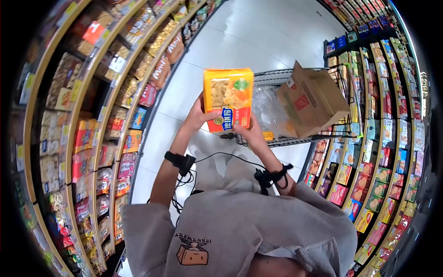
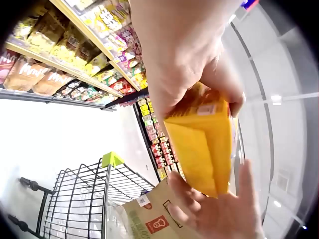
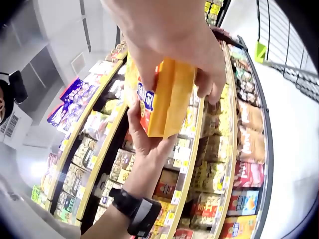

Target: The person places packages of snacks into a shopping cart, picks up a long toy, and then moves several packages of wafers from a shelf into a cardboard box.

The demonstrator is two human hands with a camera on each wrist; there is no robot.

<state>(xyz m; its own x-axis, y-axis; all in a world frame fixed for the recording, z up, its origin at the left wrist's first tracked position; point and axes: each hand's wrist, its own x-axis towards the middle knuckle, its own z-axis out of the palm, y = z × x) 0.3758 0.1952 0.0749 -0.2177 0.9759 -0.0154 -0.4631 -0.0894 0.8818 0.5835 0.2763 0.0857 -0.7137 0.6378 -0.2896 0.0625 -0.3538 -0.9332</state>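
A yellow-and-red packet of sachima (image 1: 228,99) is held up in front of the body, its printed front facing the head camera. My left hand (image 1: 199,114) grips its lower left side, thumb across the front. On the lower right, my right hand (image 1: 249,131) holds it with the thumb on the front face. In the left wrist view the plain yellow side of the packet (image 2: 202,149) shows between the left hand (image 2: 184,64) and the right hand (image 2: 219,211). From the right wrist the packet (image 3: 167,99) appears between both hands, its blue label partly visible.
A black wire shopping cart (image 1: 272,76) stands ahead to the right, holding an open cardboard box (image 1: 314,101) and clear plastic wrapping (image 1: 270,108). Shelves of packaged snacks (image 1: 85,138) line the left, and more shelves (image 1: 369,152) the right. A black cable (image 1: 217,154) hangs between the wrist straps.
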